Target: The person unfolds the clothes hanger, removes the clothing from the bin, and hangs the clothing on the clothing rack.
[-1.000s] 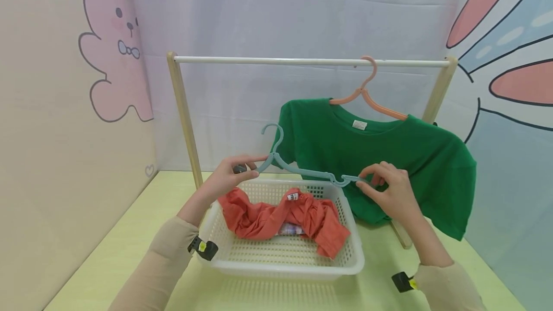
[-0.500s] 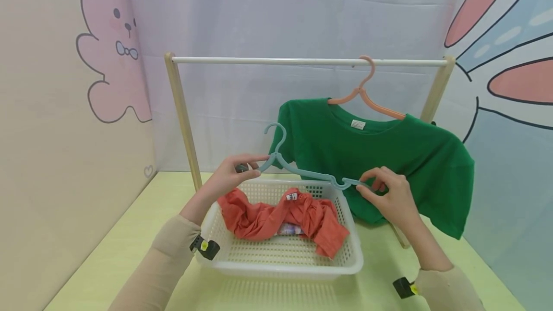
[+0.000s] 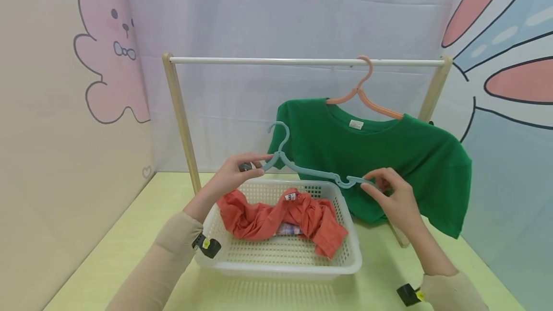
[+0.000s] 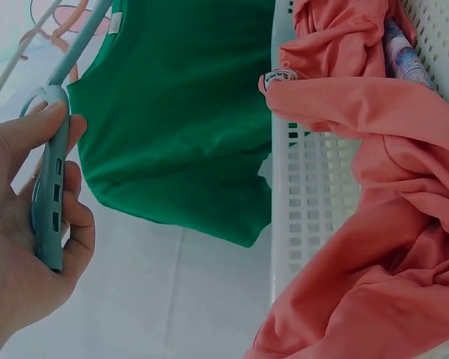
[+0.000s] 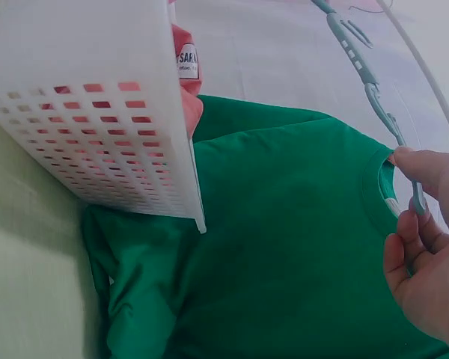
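At left, the left hand (image 3: 237, 171) grips one arm of the blue hanger (image 3: 317, 173), thumb on the near face and fingers wrapped behind it. That is the firmer hold of the two, so it seems the better one to carry the weight and steady the hook, which points upward. The white basket (image 3: 285, 269) stands below on the table (image 3: 164, 234), with a crumpled coral garment (image 3: 259, 220) inside; the hanger is best held high enough to clear its rim. Toward the middle, the hanger is up in the air between the hands, its long arm sloping down to the right, in front of the green shirt (image 3: 389, 152). Whether it touches the cloth I cannot tell, so a little room there would help avoid a snag. At right, the right hand (image 3: 395, 196) pinches the far tip lightly; such a hold suits small turns, and pulling hard could slip it off.
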Tool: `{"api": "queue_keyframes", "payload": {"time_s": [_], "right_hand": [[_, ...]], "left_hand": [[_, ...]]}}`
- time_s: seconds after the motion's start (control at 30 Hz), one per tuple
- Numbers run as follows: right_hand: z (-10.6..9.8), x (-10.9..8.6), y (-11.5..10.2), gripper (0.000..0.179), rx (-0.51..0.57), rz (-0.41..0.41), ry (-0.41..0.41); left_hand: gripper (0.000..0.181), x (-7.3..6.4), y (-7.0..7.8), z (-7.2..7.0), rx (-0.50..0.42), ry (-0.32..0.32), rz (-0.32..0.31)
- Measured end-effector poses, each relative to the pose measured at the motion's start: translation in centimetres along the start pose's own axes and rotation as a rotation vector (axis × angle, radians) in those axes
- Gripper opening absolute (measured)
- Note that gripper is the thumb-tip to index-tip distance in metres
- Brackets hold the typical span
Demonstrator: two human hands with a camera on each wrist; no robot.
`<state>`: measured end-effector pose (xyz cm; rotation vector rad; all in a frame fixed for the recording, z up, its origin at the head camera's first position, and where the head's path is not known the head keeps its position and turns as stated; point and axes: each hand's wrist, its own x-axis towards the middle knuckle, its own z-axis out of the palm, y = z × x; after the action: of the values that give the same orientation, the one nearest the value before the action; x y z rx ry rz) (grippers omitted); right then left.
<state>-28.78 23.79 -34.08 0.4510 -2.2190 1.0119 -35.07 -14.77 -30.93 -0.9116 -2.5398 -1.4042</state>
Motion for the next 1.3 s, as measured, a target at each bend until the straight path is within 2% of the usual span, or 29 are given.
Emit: {"api": "queue_keyframes", "payload": {"time_s": [0.2, 0.33, 0.63, 0.83, 1.1, 1.23, 1.3], "right_hand": [[-0.4, -0.3, -0.5, 0.015, 0.084, 0.072, -0.016], [-0.4, -0.3, -0.5, 0.015, 0.065, 0.094, -0.014], [1.0, 0.3, -1.6, 0.021, -0.049, -0.006, -0.022], [2.4, 0.6, -2.4, 0.023, -0.102, -0.078, 0.034], [3.2, 0.5, -2.7, 0.019, -0.09, -0.07, 0.041], [3.2, 0.3, -2.9, 0.018, -0.072, -0.03, 0.023], [3.0, 0.2, -2.9, 0.018, -0.064, 0.004, 0.008]], "left_hand": [[0.04, 0.2, 0.1, 0.1, 0.007, -0.006, -0.016], [0.04, 0.2, 0.2, 0.2, 0.008, -0.011, -0.016], [0.039, 0.4, 0.3, 0.7, 0.011, -0.019, 0.011], [0.039, 0.5, 0.4, 1.1, 0.012, -0.027, 0.004], [0.039, 0.7, 0.6, 1.6, 0.009, -0.029, 0.042], [0.039, 0.8, 0.7, 1.9, 0.01, -0.036, 0.04], [0.038, 0.8, 0.8, 1.9, 0.009, -0.05, 0.02]]}}
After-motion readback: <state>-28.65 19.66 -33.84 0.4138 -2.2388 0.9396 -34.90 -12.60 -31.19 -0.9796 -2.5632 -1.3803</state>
